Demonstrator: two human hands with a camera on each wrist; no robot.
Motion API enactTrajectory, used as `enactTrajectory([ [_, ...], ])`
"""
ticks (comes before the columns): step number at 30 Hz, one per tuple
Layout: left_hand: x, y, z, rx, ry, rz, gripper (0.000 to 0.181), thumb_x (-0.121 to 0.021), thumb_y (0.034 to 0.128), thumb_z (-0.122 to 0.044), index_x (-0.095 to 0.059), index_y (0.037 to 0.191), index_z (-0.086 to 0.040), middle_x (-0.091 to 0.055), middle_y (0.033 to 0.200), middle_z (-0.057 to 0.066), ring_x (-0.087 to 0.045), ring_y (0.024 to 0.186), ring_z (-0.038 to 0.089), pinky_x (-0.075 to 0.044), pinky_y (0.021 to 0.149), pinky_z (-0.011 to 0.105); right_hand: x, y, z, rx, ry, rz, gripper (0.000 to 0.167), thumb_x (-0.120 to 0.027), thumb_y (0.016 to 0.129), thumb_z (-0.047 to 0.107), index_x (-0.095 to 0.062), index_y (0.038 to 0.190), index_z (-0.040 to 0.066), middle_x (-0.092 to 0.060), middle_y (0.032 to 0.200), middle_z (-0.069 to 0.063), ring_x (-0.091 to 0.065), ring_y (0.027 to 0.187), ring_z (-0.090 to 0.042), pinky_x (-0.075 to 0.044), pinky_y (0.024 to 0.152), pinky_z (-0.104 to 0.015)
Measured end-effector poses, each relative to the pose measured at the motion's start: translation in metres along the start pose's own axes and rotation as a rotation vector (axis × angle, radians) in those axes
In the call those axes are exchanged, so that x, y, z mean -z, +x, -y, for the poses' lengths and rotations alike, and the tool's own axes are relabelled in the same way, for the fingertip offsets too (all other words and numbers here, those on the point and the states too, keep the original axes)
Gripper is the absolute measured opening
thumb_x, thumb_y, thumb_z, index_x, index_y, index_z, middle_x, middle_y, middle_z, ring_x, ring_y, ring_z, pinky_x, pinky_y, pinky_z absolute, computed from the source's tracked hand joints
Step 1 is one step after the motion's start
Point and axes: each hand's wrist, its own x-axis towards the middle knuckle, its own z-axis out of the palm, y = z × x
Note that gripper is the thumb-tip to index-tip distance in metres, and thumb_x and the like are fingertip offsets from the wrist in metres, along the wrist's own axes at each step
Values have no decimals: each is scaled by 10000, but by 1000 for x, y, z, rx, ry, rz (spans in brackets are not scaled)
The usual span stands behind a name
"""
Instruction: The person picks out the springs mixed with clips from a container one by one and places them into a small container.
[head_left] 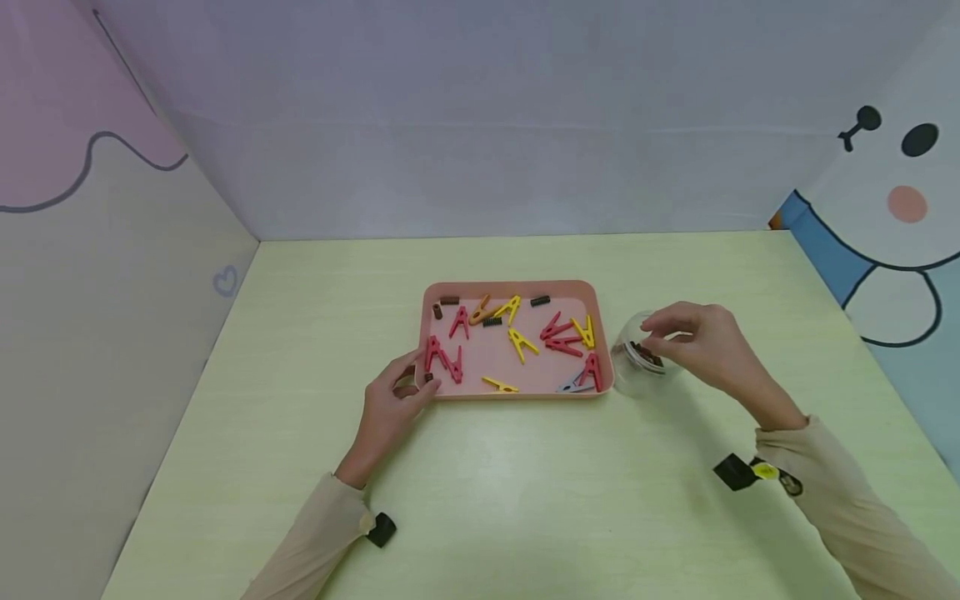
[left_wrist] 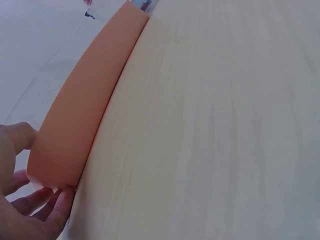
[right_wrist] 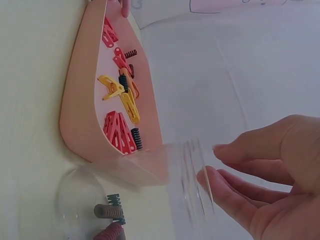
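My left hand (head_left: pixel 392 402) grips the left end of a pink tray (head_left: pixel 487 360), thumb at the near corner. In the left wrist view its fingers curl around the end of the tray's wall (left_wrist: pixel 75 105). Red clothespins (head_left: pixel 562 344), yellow clothespins (head_left: pixel 522 345) and dark springs (head_left: pixel 540 300) lie scattered in the tray. Over the mouth of a clear jar (head_left: pixel 628 382), to the tray's right, is my right hand (head_left: pixel 693 343). Its thumb and fingertips stand slightly apart at the rim, with nothing visible between them. Several springs (right_wrist: pixel 107 211) are inside the jar.
The pale wooden table (head_left: pixel 495 483) extends around the tray and jar. A light wall (head_left: pixel 525 167) rises behind its far edge, with printed panels at both sides. An orange clothespin (head_left: pixel 480 310) and a grey-blue clothespin (head_left: pixel 573 383) also lie in the tray.
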Motion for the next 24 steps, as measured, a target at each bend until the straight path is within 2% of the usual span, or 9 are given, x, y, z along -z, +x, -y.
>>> enactTrajectory([
  [4,-2,5,19,-1,-15,-1,570,-705,863,-161,-481,1376,-52,-493,1351,144,-566,1095,323,-514,814,205,-1,-1,6,20,19,-15,159,-692,866,112,-705,1003,34,-661,1024,-96,-581,827,0,-469,718,-75],
  [7,-4,9,33,0,-19,-9,581,-717,854,-223,-493,1377,-109,-499,1350,97,-573,1087,282,-519,819,222,-1,-2,12,46,37,-27,164,-694,866,122,-706,1004,34,-663,1017,-90,-584,827,-2,-471,718,-74],
  [9,-4,9,37,0,-15,-14,584,-721,848,-261,-500,1375,-139,-503,1346,65,-578,1077,251,-520,818,222,-2,-3,16,63,52,-32,166,-695,865,121,-706,1003,29,-665,1011,-91,-590,828,-11,-476,717,-81],
  [19,-7,9,36,15,9,-33,586,-720,841,-326,-511,1369,-183,-506,1342,19,-577,1073,218,-529,833,276,-7,0,27,94,86,3,146,-696,862,106,-712,997,54,-663,1008,-60,-614,853,-128,-512,730,-150],
  [24,-6,9,36,22,12,-34,591,-718,847,-295,-499,1380,-162,-497,1359,53,-567,1097,241,-525,847,294,-8,2,29,91,85,22,133,-692,866,109,-712,990,65,-664,1002,-54,-615,856,-174,-520,722,-164],
])
